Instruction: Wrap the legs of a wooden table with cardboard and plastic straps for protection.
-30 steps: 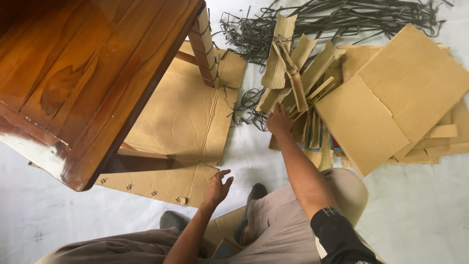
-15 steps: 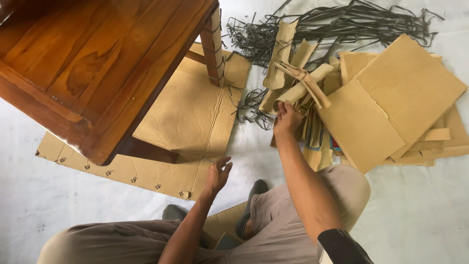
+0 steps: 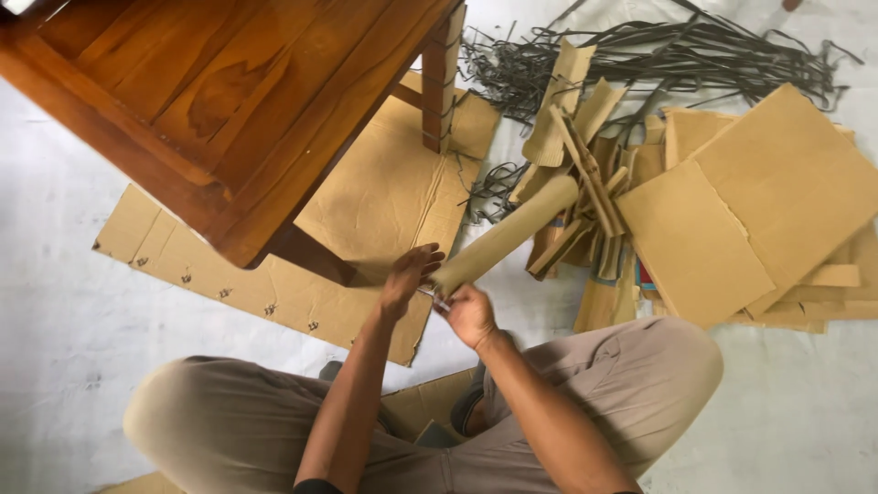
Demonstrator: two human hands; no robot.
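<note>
Both our hands close on the near end of a rolled corrugated cardboard strip (image 3: pixel 508 236): left hand (image 3: pixel 405 279) curls its fingers over the top of the end, right hand (image 3: pixel 468 314) grips from below and to the side, thumb up against it. Fingers pressed on the roll, not spread. Something thin and pale shows between the two hands, too small to tell what.

We hold the roll slanted, near end low by our knees, far end up and away, touching the cardboard scrap pile (image 3: pixel 585 192). Two-handed hold at one end probably keeps the curl from springing open.

We sit cross-legged on the white floor sheet (image 3: pixel 64 302). Flattened cardboard sheet (image 3: pixel 384 197) lies in front of us, its near edge just beside the left hand; row of small staples or clips along its left edge. Wooden table (image 3: pixel 219 91) stands on that sheet, one leg (image 3: pixel 441 78) wrapped in cardboard near the sheet's far right corner, likely as padding.

Large flat cardboard panels (image 3: pixel 759 210) are stacked toward the right edge of the floor sheet. Tangle of dark strapping bands (image 3: pixel 658 55) lies along the far edge, beyond the scraps. Another cardboard piece (image 3: pixel 425 407) sits between our legs.
</note>
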